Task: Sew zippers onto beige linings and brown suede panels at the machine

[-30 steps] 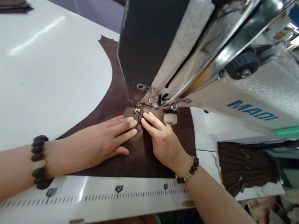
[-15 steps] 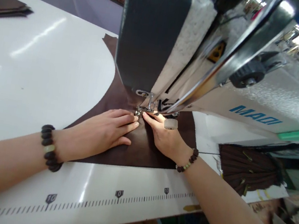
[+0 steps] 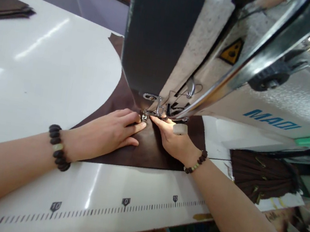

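A dark brown piece of fabric (image 3: 144,153) lies flat under the presser foot (image 3: 145,116) of a sewing machine (image 3: 160,36). My left hand (image 3: 106,134) rests on the fabric just left of the foot, its fingers spread and pressing down. At the foot's right side, my right hand (image 3: 176,142) lies on the fabric with its index finger stretched toward the needle area. The machine partly hides its other fingers. Both wrists wear dark beaded bracelets.
Folded brown pieces (image 3: 7,7) lie at the table's far left. Gathered brown fabric with zippers (image 3: 261,177) is on the right. A printed ruler scale (image 3: 101,212) runs along the front of the white table (image 3: 48,70).
The fabric's front edge has moved slightly away from the ruler, toward the machine. My left hand has shifted a little forward and right with it. The view has also shifted slightly.
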### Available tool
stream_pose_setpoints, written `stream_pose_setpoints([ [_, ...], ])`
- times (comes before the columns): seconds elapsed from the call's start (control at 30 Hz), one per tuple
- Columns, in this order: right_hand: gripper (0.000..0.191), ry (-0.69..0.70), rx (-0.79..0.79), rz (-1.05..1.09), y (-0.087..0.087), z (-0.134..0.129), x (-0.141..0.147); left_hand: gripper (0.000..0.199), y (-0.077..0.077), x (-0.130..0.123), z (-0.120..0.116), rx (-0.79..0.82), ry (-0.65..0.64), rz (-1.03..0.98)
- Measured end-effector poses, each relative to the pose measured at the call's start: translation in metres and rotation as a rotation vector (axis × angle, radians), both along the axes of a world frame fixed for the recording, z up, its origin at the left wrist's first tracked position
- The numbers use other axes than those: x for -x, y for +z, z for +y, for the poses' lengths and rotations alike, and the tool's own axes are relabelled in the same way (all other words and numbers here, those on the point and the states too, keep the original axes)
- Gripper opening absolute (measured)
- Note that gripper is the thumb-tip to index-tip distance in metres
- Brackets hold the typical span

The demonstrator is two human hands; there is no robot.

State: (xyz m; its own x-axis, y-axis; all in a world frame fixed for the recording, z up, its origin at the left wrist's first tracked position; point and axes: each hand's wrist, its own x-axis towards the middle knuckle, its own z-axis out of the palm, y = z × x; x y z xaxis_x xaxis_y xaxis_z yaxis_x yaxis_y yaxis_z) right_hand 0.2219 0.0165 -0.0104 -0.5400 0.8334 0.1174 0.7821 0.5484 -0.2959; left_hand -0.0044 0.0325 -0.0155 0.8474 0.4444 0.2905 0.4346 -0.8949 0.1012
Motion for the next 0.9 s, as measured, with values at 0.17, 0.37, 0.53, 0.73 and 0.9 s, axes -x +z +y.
stream_pose_setpoints([
  [0.17, 0.046, 0.013, 0.001, 0.017, 0.000, 0.001, 0.000, 0.053, -0.001, 0.000, 0.001, -0.045, 0.002, 0.019],
  [0.37, 0.047, 0.019, 0.016, 0.017, -0.002, 0.006, 0.000, 0.051, -0.003, 0.000, 0.005, -0.049, 0.005, 0.001],
  [0.53, 0.046, 0.005, 0.005, 0.015, 0.000, 0.004, 0.001, 0.049, -0.003, -0.001, 0.004, -0.068, 0.000, -0.001],
  [0.73, 0.048, -0.032, 0.005, -0.017, 0.004, -0.003, 0.005, 0.044, -0.004, 0.000, 0.003, -0.056, -0.016, 0.088],
  [0.9, 0.048, -0.037, 0.000, -0.016, 0.002, -0.003, 0.005, 0.041, -0.004, 0.001, 0.003, -0.030, -0.009, 0.080],
])
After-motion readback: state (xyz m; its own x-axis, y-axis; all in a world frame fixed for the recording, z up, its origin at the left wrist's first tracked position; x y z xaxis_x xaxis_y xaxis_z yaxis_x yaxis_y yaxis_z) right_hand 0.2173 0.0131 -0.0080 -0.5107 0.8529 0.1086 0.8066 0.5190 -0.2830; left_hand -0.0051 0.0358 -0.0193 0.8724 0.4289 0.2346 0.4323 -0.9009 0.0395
